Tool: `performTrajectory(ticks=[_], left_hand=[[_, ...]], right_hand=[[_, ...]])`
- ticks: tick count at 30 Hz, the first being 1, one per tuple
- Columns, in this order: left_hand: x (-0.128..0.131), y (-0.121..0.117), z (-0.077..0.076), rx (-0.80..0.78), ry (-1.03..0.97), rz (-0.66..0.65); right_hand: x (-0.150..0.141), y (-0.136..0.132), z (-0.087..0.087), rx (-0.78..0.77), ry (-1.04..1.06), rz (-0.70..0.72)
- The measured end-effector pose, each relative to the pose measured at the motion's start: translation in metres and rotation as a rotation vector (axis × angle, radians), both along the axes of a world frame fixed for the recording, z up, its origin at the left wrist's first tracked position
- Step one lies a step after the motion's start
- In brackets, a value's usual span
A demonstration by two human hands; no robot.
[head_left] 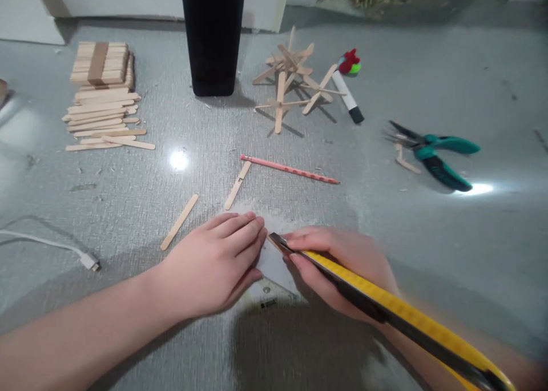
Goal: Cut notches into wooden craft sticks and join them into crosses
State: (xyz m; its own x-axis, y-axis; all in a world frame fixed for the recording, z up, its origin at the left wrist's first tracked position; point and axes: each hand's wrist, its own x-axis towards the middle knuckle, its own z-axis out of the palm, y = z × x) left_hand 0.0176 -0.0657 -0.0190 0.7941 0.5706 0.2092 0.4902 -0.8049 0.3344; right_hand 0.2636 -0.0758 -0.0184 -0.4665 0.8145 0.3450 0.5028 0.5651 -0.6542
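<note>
My right hand (342, 265) is closed around a yellow and black utility knife (385, 302). The knife's dark blade end points up and left, close to my left fingertips. My left hand (225, 257) is palm down with its fingers together, pressing on a craft stick that it almost wholly hides; only a small wood-coloured end shows by the blade. Under both hands lies a white card (278, 265) with a printed lower part. Just beyond them are a notched craft stick (237, 185) and a pink pencil (295, 170). A plain craft stick (180, 222) lies left of my left hand.
At the back left sit a banded bundle of craft sticks (115, 63) and several loose sticks (103, 120). A black upright object (214, 43) stands behind. To the right are joined sticks (282, 94), a white marker (347, 97), and teal-handled pliers (436, 151). A white cable (51, 242) lies left.
</note>
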Motion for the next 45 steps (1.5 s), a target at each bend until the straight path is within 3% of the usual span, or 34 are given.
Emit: performTrajectory(ticks=[45], left_hand=[[0.0029, -0.0004, 0.0004, 0.03, -0.01, -0.008]], right_hand=[[-0.0051, -0.0064, 0.0042, 0.037, -0.025, 0.011]])
